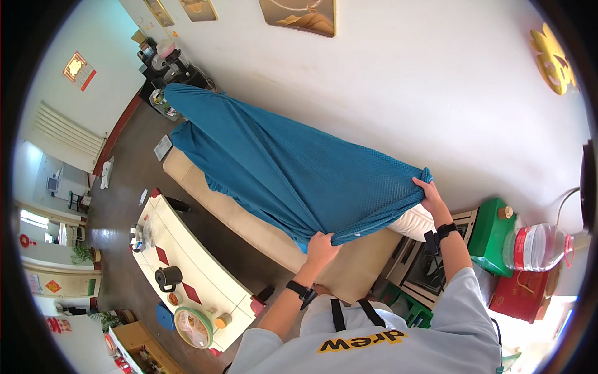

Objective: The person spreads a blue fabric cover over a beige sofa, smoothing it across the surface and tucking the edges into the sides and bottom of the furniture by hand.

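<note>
A large blue textured stretch sofa cover (299, 159) is drawn out along a beige sofa (224, 194), with its far end over the sofa's far arm and back. My left hand (322, 252) grips the cover's near edge above the seat. Close to the wall, my right hand (427, 194) clutches a bunched corner of the same cloth. Between my hands the edge is gathered into a rolled fold. The near part of the seat is bare, and a white cushioned piece (413, 223) shows below my right hand.
A low cream table (201, 255) bears a dark kettle (168, 279) and a basket (187, 322). Right of me stand an oven-like appliance (423, 262), a green box (490, 233), a large plastic bottle (537, 248) and a red box (518, 294). A white wall (420, 93) runs behind the sofa.
</note>
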`<control>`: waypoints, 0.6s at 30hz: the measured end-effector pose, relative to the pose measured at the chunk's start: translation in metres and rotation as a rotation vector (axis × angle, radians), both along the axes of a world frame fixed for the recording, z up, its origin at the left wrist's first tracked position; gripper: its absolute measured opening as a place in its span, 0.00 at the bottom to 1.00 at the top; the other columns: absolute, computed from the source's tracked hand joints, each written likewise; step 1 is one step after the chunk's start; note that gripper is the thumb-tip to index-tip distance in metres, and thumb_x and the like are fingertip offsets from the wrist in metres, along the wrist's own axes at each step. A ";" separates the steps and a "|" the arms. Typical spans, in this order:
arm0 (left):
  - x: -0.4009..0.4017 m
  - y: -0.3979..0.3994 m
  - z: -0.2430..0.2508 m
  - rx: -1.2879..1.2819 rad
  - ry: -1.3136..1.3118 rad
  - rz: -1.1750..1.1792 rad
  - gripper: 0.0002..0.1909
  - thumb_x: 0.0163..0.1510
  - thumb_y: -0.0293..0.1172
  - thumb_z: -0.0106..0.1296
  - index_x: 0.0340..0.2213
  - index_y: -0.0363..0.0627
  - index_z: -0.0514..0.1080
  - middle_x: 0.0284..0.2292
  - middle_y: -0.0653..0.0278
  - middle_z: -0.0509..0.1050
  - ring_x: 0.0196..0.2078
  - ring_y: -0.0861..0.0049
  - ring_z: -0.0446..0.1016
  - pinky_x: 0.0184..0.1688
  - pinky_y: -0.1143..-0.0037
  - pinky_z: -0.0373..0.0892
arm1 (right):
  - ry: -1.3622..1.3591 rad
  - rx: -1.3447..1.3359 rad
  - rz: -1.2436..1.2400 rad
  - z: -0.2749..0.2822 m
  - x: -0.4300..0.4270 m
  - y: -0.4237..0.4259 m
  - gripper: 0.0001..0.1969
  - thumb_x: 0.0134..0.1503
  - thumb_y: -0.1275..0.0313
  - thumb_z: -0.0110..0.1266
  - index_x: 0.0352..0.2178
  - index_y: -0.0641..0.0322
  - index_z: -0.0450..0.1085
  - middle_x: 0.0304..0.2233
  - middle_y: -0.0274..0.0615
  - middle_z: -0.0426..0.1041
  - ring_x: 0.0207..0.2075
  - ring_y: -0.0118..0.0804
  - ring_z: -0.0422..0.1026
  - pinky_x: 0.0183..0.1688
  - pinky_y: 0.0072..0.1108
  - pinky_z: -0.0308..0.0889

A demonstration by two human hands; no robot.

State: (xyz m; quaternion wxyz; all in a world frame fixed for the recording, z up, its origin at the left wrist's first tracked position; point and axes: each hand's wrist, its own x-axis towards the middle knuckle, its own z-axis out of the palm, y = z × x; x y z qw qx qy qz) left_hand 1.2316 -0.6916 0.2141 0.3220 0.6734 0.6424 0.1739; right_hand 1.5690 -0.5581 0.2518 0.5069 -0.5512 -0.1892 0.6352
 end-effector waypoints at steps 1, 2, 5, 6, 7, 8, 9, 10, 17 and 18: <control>0.007 -0.002 0.001 0.003 0.007 0.004 0.20 0.40 0.43 0.52 0.29 0.38 0.74 0.25 0.50 0.71 0.32 0.58 0.68 0.34 0.67 0.65 | 0.018 0.008 0.014 -0.005 0.009 0.001 0.20 0.47 0.76 0.53 0.43 0.66 0.59 0.41 0.43 0.66 0.42 0.40 0.66 0.45 0.30 0.63; 0.014 -0.004 0.001 0.045 0.071 -0.004 0.20 0.40 0.44 0.52 0.30 0.39 0.74 0.25 0.51 0.71 0.31 0.58 0.68 0.35 0.67 0.65 | 0.025 0.010 0.016 -0.012 0.020 0.001 0.20 0.47 0.76 0.53 0.43 0.66 0.59 0.41 0.43 0.66 0.42 0.40 0.66 0.45 0.30 0.63; 0.037 0.001 0.007 0.078 0.154 -0.085 0.22 0.39 0.44 0.53 0.33 0.40 0.73 0.25 0.52 0.72 0.31 0.59 0.69 0.36 0.68 0.65 | 0.102 0.011 0.017 -0.041 0.060 0.001 0.17 0.50 0.73 0.52 0.42 0.65 0.61 0.40 0.42 0.66 0.41 0.39 0.66 0.43 0.29 0.64; 0.043 0.003 0.008 0.068 0.173 -0.150 0.22 0.39 0.44 0.53 0.35 0.41 0.72 0.26 0.52 0.72 0.31 0.59 0.69 0.37 0.68 0.64 | 0.146 -0.027 -0.018 -0.051 0.071 0.000 0.17 0.51 0.71 0.50 0.42 0.65 0.61 0.40 0.41 0.67 0.40 0.38 0.67 0.43 0.28 0.64; 0.049 0.003 0.008 0.065 0.170 -0.164 0.22 0.39 0.44 0.53 0.35 0.41 0.72 0.26 0.52 0.72 0.31 0.59 0.69 0.37 0.68 0.64 | 0.190 -0.064 -0.057 -0.060 0.083 -0.002 0.16 0.52 0.70 0.49 0.42 0.64 0.61 0.39 0.41 0.67 0.40 0.38 0.67 0.42 0.28 0.64; 0.055 0.004 0.007 0.048 0.166 -0.251 0.22 0.39 0.42 0.53 0.35 0.41 0.71 0.27 0.53 0.72 0.31 0.59 0.69 0.37 0.68 0.64 | 0.187 -0.084 -0.103 -0.071 0.093 -0.006 0.17 0.52 0.68 0.49 0.42 0.65 0.62 0.39 0.42 0.68 0.39 0.39 0.67 0.43 0.29 0.64; 0.059 0.005 0.005 0.030 0.169 -0.330 0.22 0.39 0.40 0.53 0.36 0.42 0.70 0.27 0.53 0.72 0.32 0.59 0.69 0.38 0.67 0.64 | 0.190 -0.089 -0.112 -0.077 0.100 -0.009 0.17 0.52 0.68 0.49 0.42 0.65 0.62 0.39 0.42 0.68 0.39 0.39 0.67 0.43 0.29 0.64; 0.064 0.005 -0.001 0.025 0.170 -0.342 0.22 0.39 0.40 0.53 0.36 0.42 0.70 0.27 0.53 0.72 0.32 0.59 0.69 0.38 0.67 0.64 | 0.242 -0.140 -0.132 -0.083 0.107 -0.014 0.18 0.52 0.67 0.49 0.43 0.65 0.62 0.40 0.43 0.68 0.40 0.40 0.67 0.43 0.30 0.64; 0.107 0.001 -0.039 0.186 0.247 -0.626 0.18 0.39 0.38 0.53 0.35 0.46 0.70 0.25 0.62 0.72 0.30 0.69 0.70 0.34 0.71 0.62 | 0.175 -0.278 -0.246 -0.124 0.162 -0.046 0.20 0.52 0.63 0.50 0.42 0.65 0.62 0.42 0.44 0.67 0.42 0.44 0.66 0.44 0.32 0.63; 0.109 -0.002 -0.040 0.195 0.226 -0.656 0.18 0.39 0.38 0.53 0.35 0.47 0.70 0.25 0.62 0.72 0.30 0.69 0.70 0.34 0.71 0.62 | 0.090 -0.311 -0.182 -0.122 0.167 -0.046 0.21 0.51 0.62 0.51 0.42 0.65 0.62 0.41 0.44 0.67 0.40 0.43 0.67 0.42 0.31 0.63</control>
